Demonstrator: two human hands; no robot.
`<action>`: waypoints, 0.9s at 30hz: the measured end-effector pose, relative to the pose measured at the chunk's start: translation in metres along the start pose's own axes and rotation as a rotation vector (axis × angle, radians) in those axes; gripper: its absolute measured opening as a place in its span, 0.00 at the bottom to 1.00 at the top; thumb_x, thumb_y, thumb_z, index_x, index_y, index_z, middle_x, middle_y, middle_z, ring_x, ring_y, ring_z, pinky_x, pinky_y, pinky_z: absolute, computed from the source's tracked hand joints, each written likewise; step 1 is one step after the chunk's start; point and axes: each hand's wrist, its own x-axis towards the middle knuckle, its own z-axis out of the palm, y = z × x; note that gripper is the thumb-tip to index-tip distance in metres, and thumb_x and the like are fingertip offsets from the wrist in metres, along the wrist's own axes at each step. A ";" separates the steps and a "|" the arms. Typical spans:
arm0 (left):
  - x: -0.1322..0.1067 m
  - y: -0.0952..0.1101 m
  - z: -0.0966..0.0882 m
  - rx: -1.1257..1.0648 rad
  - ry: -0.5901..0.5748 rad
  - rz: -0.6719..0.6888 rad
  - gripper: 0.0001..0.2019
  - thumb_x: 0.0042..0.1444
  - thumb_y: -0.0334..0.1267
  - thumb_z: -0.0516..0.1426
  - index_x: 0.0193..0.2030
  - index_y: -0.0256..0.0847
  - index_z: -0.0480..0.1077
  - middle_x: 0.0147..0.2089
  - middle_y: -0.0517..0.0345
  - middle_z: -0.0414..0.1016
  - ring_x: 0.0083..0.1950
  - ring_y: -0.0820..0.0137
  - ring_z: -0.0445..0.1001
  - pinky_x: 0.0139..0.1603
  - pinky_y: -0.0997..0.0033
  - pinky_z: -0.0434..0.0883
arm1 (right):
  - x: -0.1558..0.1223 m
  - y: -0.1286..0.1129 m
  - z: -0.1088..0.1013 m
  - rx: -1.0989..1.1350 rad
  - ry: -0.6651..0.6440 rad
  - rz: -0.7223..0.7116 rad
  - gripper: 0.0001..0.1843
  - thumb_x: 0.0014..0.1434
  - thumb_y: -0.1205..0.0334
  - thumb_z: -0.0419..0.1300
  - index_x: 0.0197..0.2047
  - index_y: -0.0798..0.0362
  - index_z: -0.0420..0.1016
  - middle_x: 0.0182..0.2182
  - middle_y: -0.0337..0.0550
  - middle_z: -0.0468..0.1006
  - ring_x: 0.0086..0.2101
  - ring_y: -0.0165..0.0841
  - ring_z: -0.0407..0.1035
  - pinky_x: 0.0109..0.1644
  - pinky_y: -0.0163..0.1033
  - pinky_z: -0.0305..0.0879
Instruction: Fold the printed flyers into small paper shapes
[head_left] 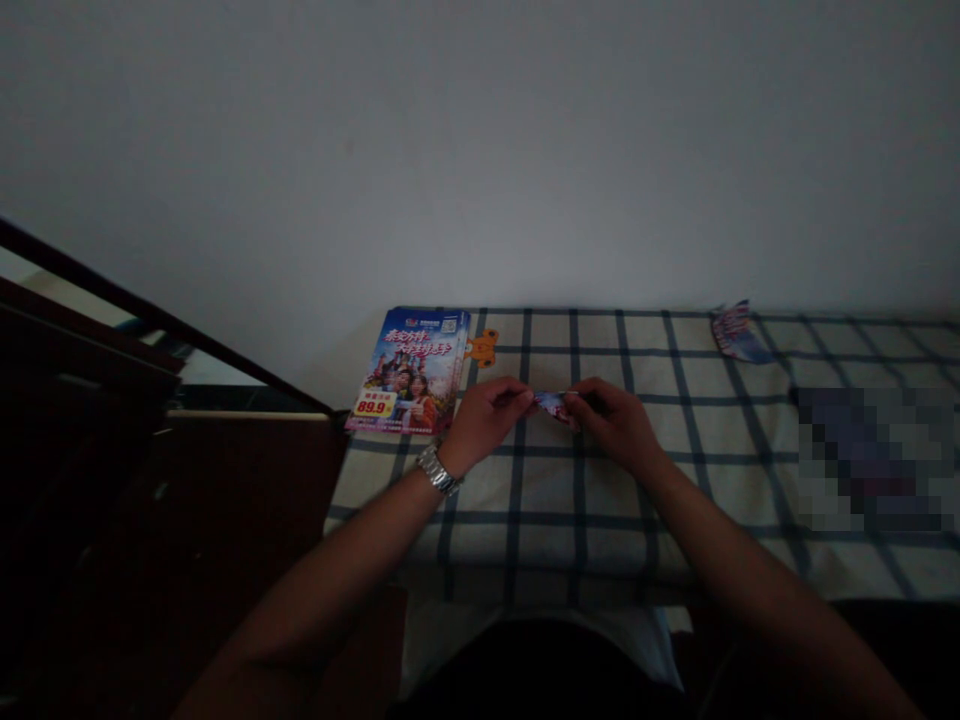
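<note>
Between my two hands is a small folded piece of printed paper (553, 404), blue and pink like the flyers. My left hand (491, 415), with a metal watch (439, 470) on its wrist, pinches the paper's left end. At the other end, the fingers of my right hand (609, 418) are closed on it. Both hands are above the checked cloth near the middle of the table. Just left of my left hand lies a stack of printed flyers (412, 370), its top sheet marked 89.9.
A checked cloth (600, 490) covers the table, which meets a plain wall at the back. An orange bear-shaped piece (482, 348) lies beside the stack. Another folded paper (739, 335) stands at the back right. A blurred-out patch (874, 460) covers something on the right.
</note>
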 end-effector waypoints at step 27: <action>0.000 -0.002 0.003 -0.018 -0.040 0.034 0.10 0.62 0.44 0.62 0.43 0.41 0.75 0.38 0.57 0.80 0.38 0.69 0.80 0.42 0.70 0.77 | -0.001 0.006 0.001 -0.036 -0.096 0.013 0.13 0.67 0.50 0.60 0.40 0.50 0.77 0.28 0.38 0.81 0.29 0.34 0.75 0.33 0.37 0.69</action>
